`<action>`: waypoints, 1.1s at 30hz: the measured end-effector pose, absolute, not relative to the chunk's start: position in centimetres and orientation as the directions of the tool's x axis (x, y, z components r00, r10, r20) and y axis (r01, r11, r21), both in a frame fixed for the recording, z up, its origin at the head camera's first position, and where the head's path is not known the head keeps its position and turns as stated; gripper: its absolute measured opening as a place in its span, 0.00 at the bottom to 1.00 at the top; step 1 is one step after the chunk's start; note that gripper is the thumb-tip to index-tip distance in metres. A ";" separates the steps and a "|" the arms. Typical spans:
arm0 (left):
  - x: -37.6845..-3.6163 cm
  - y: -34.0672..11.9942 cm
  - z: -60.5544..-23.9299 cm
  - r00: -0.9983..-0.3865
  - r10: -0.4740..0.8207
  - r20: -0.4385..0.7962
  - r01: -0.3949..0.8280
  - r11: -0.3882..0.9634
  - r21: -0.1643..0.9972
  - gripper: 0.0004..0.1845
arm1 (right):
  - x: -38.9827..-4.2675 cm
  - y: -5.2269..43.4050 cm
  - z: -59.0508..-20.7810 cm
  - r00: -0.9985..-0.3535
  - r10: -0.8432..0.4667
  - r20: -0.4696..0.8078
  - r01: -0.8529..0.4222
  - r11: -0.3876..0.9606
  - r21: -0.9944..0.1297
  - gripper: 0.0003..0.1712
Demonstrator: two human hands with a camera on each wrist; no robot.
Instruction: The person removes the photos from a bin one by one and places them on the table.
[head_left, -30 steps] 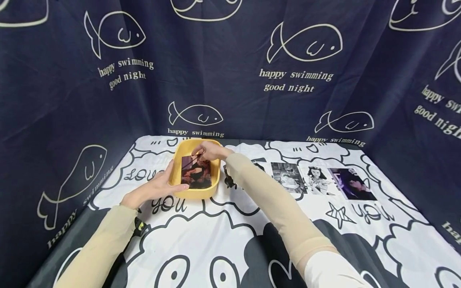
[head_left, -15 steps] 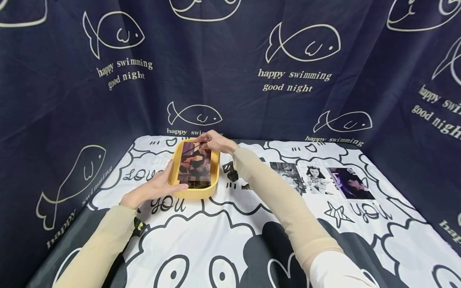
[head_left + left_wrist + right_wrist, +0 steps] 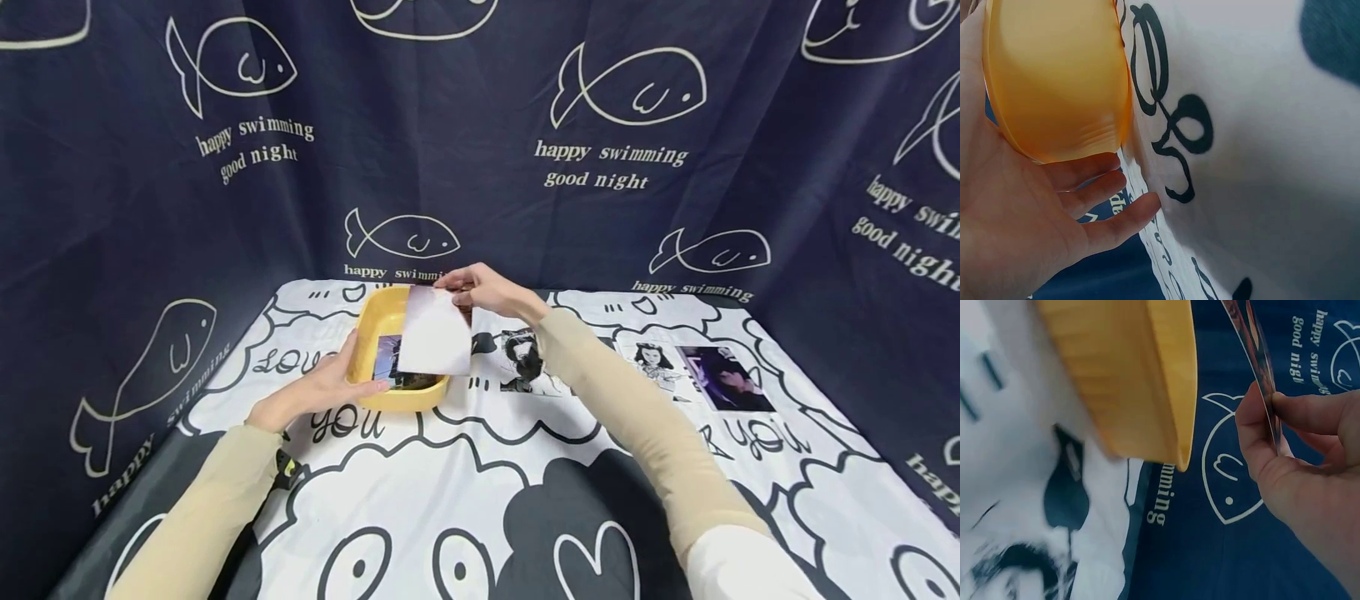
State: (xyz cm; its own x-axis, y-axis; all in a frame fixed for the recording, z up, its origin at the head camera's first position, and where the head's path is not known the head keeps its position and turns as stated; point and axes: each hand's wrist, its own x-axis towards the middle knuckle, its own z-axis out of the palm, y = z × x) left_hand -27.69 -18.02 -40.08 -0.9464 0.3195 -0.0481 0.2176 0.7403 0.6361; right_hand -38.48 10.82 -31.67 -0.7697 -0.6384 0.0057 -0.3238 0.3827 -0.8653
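The person's right hand (image 3: pixel 491 293) pinches a glossy rectangular photo card (image 3: pixel 437 333) near its upper edge between thumb and fingers, holding it over the right side of a yellow, round-cornered plastic container (image 3: pixel 401 402); the left hand (image 3: pixel 324 385) grips that container, thumb at the front-left rim, fingers along the outside; a bluish glossy photo (image 3: pixel 386 358) lies inside, partly covered from my view; to the right, a row of flat rectangular photos (image 3: pixel 525 362) lies on the black-and-white patterned table (image 3: pixel 412 483), partly hidden behind the beige right sleeve (image 3: pixel 637 417).
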 end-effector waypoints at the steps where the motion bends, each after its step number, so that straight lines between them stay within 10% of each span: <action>1: -27.7 -18.0 -40.0 -0.945 0.324 -0.042 0.225 0.738 0.636 0.63 | -38.1 11.5 -31.7 -0.769 -0.639 0.004 -0.329 0.390 -0.860 0.23; 27: -27.7 -18.4 -39.9 -0.940 0.340 -0.038 0.231 0.715 0.660 0.63 | -27.4 23.4 -38.8 -0.754 -0.652 -0.072 -0.336 0.479 -0.811 0.24; 33: -27.7 -18.3 -39.9 -0.940 0.341 -0.030 0.234 0.705 0.670 0.63 | -26.8 23.5 -40.0 -0.753 -0.653 0.085 -0.564 0.574 -0.594 0.22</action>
State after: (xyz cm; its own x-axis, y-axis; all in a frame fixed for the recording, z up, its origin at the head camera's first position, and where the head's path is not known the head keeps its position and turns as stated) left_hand -27.75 -18.26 -39.93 -0.9396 0.3409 -0.0303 0.2340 0.7046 0.6699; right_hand -26.76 23.49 -39.97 -0.7527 -0.6529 0.0848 -0.5645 0.5736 -0.5936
